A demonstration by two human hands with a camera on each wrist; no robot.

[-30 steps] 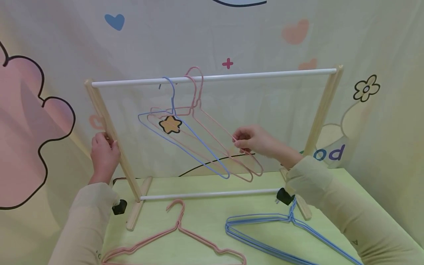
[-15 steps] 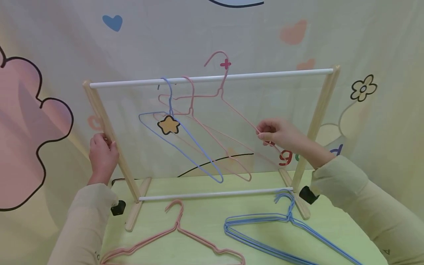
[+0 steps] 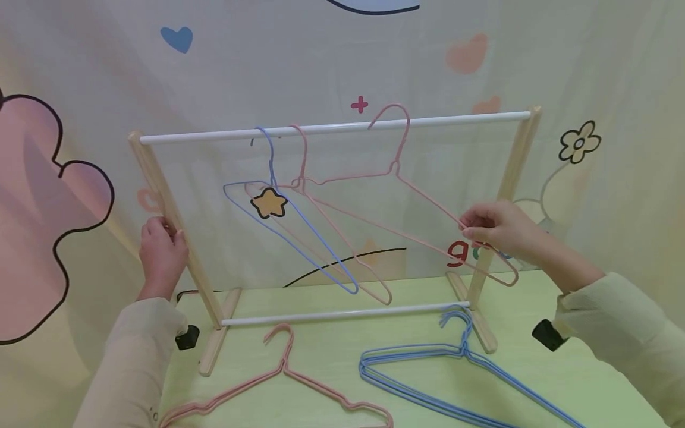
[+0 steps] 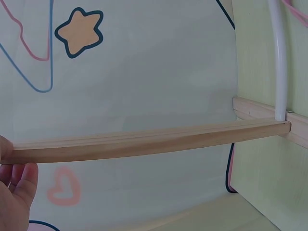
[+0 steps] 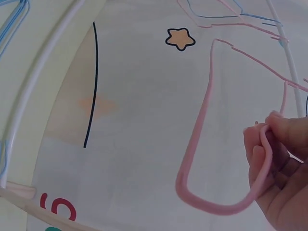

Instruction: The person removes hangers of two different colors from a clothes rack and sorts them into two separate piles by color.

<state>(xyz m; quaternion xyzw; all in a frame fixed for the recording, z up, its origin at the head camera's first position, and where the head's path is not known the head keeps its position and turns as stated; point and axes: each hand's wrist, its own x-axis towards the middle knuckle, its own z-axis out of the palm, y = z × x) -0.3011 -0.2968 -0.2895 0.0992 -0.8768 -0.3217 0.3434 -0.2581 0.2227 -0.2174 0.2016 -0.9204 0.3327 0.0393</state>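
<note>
Backdrop: a pale curtain (image 3: 257,71) behind everything, printed with a blue heart (image 3: 178,39), an orange star (image 3: 269,203) and an outlined flower (image 3: 579,144).
Counter: the light green counter (image 3: 332,348) carries a rack (image 3: 211,353) with a wooden left post (image 3: 198,276), a wooden right post (image 3: 517,166) and 2 white rods, the top rail (image 3: 460,120) and the lower rail (image 3: 342,314).
Left hand: the left hand (image 3: 162,255) grips the left post partway up, fingers bent around the wood.
Right hand: the right hand (image 3: 500,229) pinches the held pink hanger (image 5: 194,142) on its sloping shoulder, near the closer end.
Held pink hanger: raised at the right half of the top rail, its hook arching above that rod; whether the hook rests on it, I cannot tell.
Hung pair: 1 blue hanger (image 3: 271,160) and, just to its right, 1 pink hanger (image 3: 304,160), on the top rail left of its middle, overlapping in the head view.
Pink pile: pink hangers (image 3: 284,364) lying at the front left of the counter, partly out of view.
Blue pile: blue hangers (image 3: 464,348) lying at the front right, hooks near the lower rail's right end.
Sleeves: pale sleeves (image 3: 128,356), a black device (image 3: 187,337) by each cuff.
</note>
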